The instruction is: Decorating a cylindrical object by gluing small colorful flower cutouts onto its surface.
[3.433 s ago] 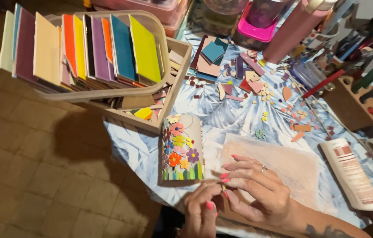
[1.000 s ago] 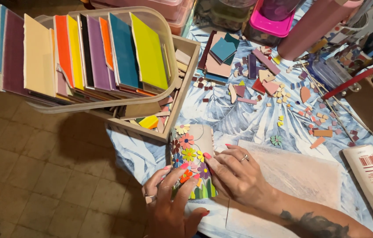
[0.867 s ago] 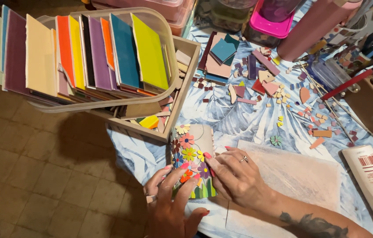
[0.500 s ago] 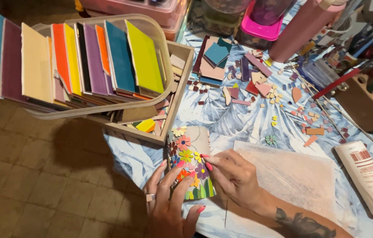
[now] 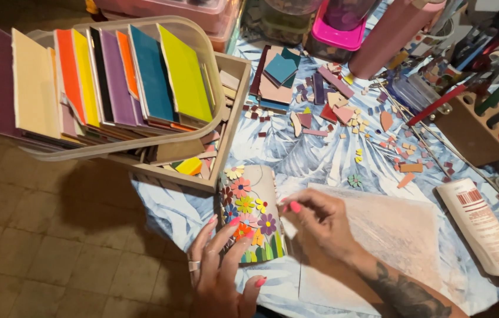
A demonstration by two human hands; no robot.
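**Mosaic pot held at the table edge: hazards and container contents**

The flower-mosaic pot lies on its side near the table's front edge, at 6 o'clock from the wooden crate. The left hand is open, its fingers spread flat against the pot's decorated side. The right hand is pinched closed at the fingertips, touching the pot's upper right flank; whether it holds a small piece cannot be told.

Hazards, as judged from this position:
- The pot is round and on its side. If the left hand lifts, it could roll toward 9 o'clock and off the edge to the tiled floor.
- Pressure from the pinching fingers could shift or dislodge flower pieces if their adhesive has not yet set.
- The white glue tube lies at 3 o'clock from the pot, beyond the paper sheet; a sweeping forearm could push it off the table.

Containers:
- Clear plastic basket, at 11 o'clock from the pot: flat tiles stood on edge, in purple, cream, orange, yellow, teal and lime.
- Wooden crate, beneath and beside the basket: loose tile offcuts, one yellow.
- Pink-lidded tub, at 1 o'clock: contents unclear.
- Wooden tool block, at 2 o'clock: upright hand tools with coloured handles.

Loose tile fragments lie scattered on the patterned cloth between crate and tool block
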